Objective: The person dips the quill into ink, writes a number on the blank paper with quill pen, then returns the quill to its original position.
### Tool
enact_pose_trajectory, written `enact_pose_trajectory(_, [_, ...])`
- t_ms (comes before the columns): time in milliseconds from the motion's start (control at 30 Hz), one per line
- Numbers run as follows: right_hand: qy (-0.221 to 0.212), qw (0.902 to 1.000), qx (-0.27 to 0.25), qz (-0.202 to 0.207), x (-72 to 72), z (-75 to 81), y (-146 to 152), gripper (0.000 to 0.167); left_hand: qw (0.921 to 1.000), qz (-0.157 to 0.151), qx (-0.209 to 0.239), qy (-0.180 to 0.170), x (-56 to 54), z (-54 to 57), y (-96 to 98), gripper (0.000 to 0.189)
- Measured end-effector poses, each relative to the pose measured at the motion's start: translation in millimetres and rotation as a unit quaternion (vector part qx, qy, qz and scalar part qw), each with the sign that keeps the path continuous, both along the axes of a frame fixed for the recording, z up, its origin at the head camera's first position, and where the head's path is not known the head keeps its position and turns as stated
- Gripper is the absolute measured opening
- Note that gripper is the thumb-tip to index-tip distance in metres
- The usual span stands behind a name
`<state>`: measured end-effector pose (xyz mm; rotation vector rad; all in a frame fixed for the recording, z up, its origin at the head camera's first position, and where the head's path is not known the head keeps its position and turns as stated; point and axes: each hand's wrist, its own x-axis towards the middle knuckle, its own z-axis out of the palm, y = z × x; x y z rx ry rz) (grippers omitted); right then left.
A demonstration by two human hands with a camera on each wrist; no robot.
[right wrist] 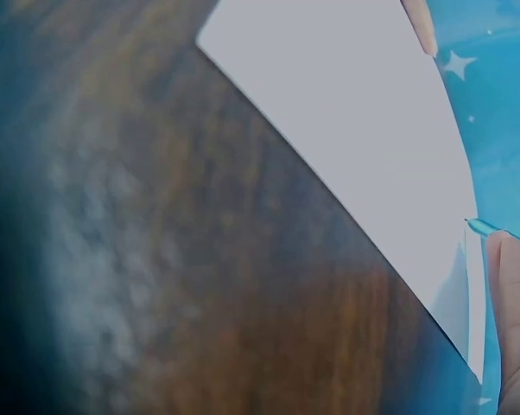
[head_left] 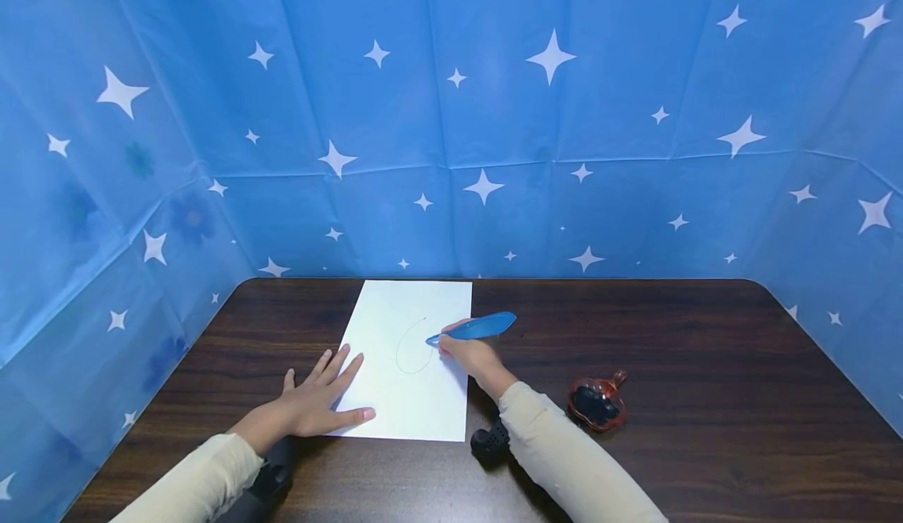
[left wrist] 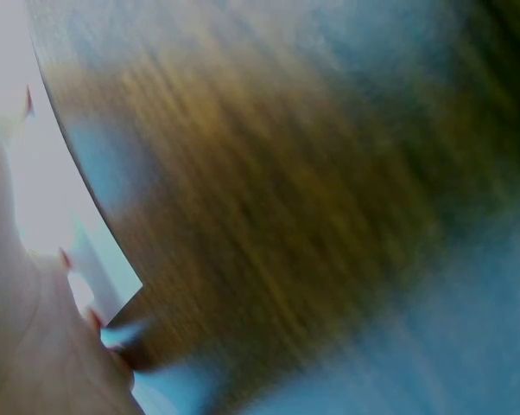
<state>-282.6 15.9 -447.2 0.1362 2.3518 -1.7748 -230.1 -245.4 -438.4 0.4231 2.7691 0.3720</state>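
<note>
A sheet of white paper (head_left: 402, 409) lies on the dark wooden table, with a thin curved line, like an unclosed oval, drawn near its middle. My right hand (head_left: 476, 357) pinches a blue feather-shaped pen (head_left: 483, 326), its tip touching the paper at the curve's right side. In the right wrist view the pen's tip (right wrist: 480, 226) pokes out past the fingers of the right hand (right wrist: 516, 316). My left hand (head_left: 317, 401) rests with spread fingers over the paper's left edge. Part of that left hand (left wrist: 35, 328) shows beside the sheet in the left wrist view.
Right of my right forearm, a reddish-brown dish (head_left: 597, 403) with a dark inside and a short handle sits on the table (head_left: 705, 350). A black device (head_left: 490, 441) is by the right wrist. Behind hangs a blue curtain (head_left: 494, 115) with white stars.
</note>
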Motion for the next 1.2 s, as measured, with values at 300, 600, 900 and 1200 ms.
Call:
enact_pose_trajectory(300, [0.007,0.9994,-0.031,0.014,3.4,0.0,-4.7,0.022,1.0,0.0,0.002,0.004,-0.1,-1.6,-0.1,0.097])
enact_pose_trajectory(600, [-0.01,0.9994,-0.024,0.021,7.4,-1.2,-8.5,0.025,1.0,0.0,0.002,0.002,1.9,0.1,1.7,0.096])
enact_pose_trajectory(900, [0.033,0.9981,-0.015,0.05,12.6,-2.0,-13.8,0.022,1.0,0.001,-0.008,0.003,3.6,0.0,2.4,0.097])
enact_pose_trajectory(1200, [0.037,0.9962,-0.027,0.074,18.7,-2.1,-20.7,0.02,0.9999,0.005,-0.009,0.002,6.7,2.5,4.6,0.096])
